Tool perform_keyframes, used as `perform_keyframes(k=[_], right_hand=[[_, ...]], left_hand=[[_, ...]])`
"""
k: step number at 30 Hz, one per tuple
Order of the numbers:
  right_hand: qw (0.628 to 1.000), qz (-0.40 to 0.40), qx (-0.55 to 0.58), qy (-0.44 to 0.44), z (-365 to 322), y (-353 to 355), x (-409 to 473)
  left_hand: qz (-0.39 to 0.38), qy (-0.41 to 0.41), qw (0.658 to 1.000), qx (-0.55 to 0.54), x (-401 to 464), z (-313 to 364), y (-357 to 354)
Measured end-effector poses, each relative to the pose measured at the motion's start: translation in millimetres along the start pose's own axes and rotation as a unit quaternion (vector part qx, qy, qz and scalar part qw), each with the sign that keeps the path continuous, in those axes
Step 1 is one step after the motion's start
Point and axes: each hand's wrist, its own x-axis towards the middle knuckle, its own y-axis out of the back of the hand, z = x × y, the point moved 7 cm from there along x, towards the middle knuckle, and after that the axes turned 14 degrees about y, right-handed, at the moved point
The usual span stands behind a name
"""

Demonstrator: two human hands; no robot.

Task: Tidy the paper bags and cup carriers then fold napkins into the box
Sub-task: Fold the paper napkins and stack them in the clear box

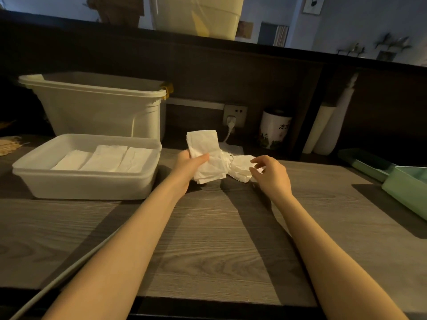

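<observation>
My left hand [188, 166] grips a stack of folded white napkins [204, 153], held upright above the wooden counter. Just right of it lies a crumpled pile of loose napkins [238, 168] on the counter. My right hand [271, 175] hovers over the right end of that pile, fingers loosely curled, holding nothing that I can see. A shallow white plastic box [87, 183] stands to the left, with three folded napkins [104, 160] laid flat side by side inside it.
A tall white bin [99, 107] stands behind the box. A wall socket [234, 115] with a plugged cable, a printed canister [273, 130] and white rolls [323, 132] line the back. Green trays [406, 183] sit at the right edge. Wooden sticks [9, 144] lie far left.
</observation>
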Motion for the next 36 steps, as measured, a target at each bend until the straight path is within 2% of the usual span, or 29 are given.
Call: perform_keyframes(k=[4, 9, 13, 19, 26, 29, 36], right_hand=[[0.994, -0.051, -0.085, 0.036, -4.0, -5.3, 11.0], [0.991, -0.111, -0.061, 0.034, 1.0, -22.5, 14.4], [0.997, -0.071, 0.019, 0.007, 9.2, -26.3, 15.7], [0.998, 0.009, 0.055, -0.008, 13.9, -14.9, 15.8], [0.977, 0.098, 0.188, -0.002, -6.4, 9.7, 18.5], [0.96, 0.105, 0.26, 0.013, -15.3, 16.5, 20.4], [0.927, 0.065, 0.368, 0.019, -32.7, 18.8, 15.5]], left_hand=[[0.003, -0.005, 1.0, -0.006, 2.7, 0.6, 0.3], [-0.004, -0.012, 1.0, 0.01, 0.3, 0.2, -4.5], [-0.015, -0.025, 0.999, 0.016, -3.2, 4.1, -6.6], [-0.025, -0.05, 0.998, 0.039, -6.9, 12.6, -11.9], [0.006, -0.027, 0.999, 0.028, -0.5, 6.3, -3.7], [0.022, -0.022, 0.999, 0.038, 3.2, 3.6, -0.9], [0.037, -0.001, 0.998, 0.053, 4.5, -0.6, 0.3]])
